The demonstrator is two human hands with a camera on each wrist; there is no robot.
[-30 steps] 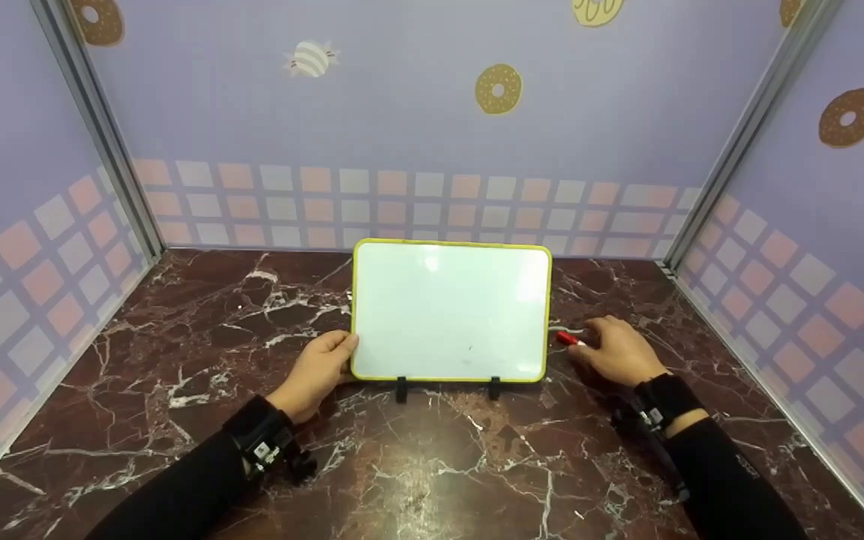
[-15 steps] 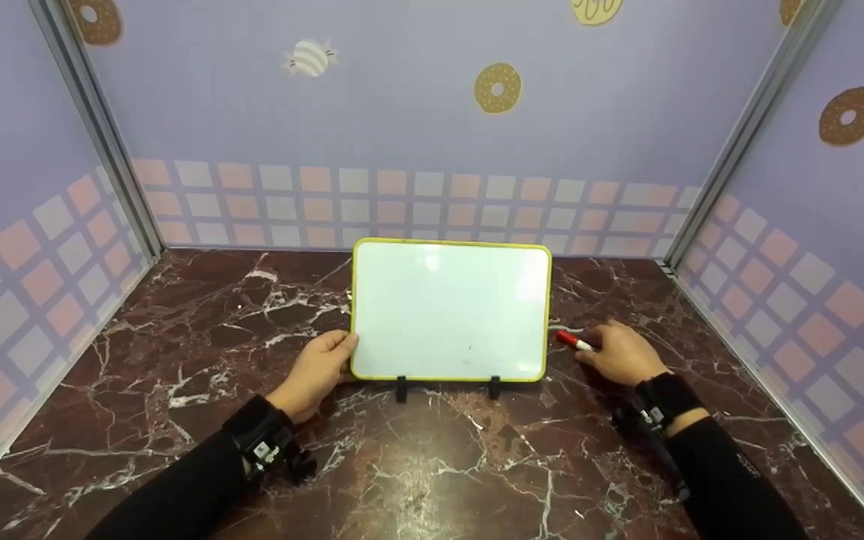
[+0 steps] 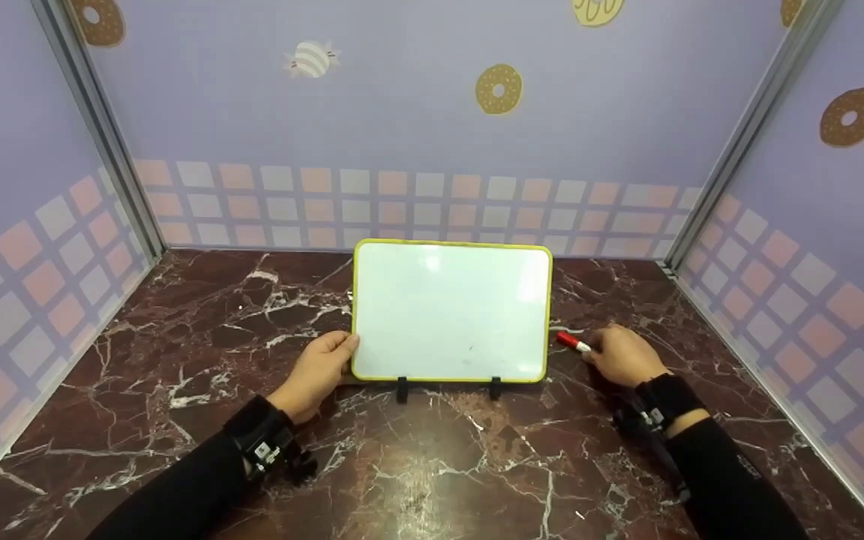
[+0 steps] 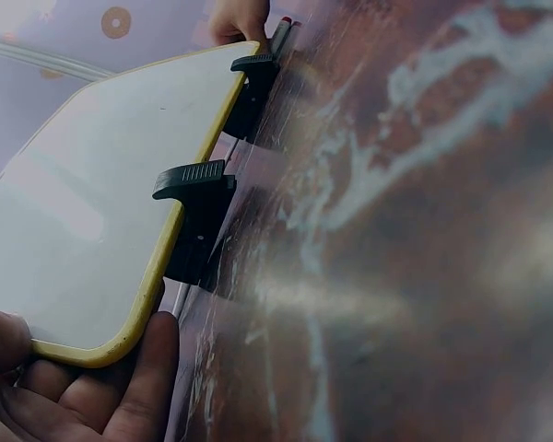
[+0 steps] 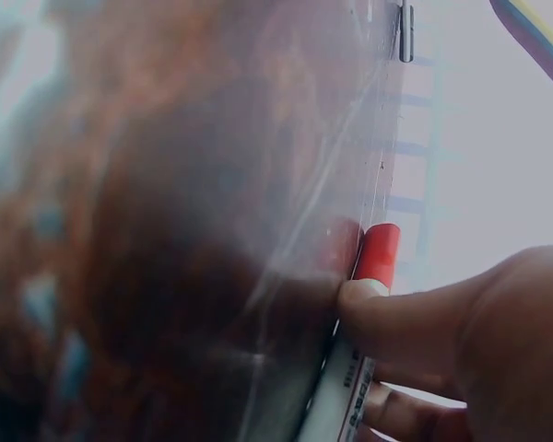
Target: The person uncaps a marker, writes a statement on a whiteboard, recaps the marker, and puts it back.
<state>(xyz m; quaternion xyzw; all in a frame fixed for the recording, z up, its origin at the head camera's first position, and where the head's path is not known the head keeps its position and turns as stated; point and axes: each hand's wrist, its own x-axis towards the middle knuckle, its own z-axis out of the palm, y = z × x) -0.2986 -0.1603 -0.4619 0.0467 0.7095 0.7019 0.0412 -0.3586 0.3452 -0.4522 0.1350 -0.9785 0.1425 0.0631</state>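
A small whiteboard (image 3: 451, 311) with a yellow rim stands tilted back in two black stand clips (image 4: 195, 182). At its lower left corner my left hand (image 3: 317, 376) grips it, thumb on the front and fingers behind. To the right of the board a whiteboard marker (image 3: 573, 343) with a red cap and white barrel lies on the tabletop. My right hand (image 3: 625, 356) pinches its barrel; in the right wrist view the thumb presses just below the red cap (image 5: 379, 255), with fingers on the far side. The marker's rear end runs out of that view.
The dark red marbled tabletop (image 3: 432, 465) spreads around the board. Purple panels with pink and white squares enclose it: a back wall (image 3: 402, 127), a left wall (image 3: 19, 262) and a right wall (image 3: 814, 285). Metal posts stand at both back corners.
My right hand's fingers have drawn in and back slightly around the marker, and more of its white barrel shows beside the hand. My left hand and the whiteboard stay in place.
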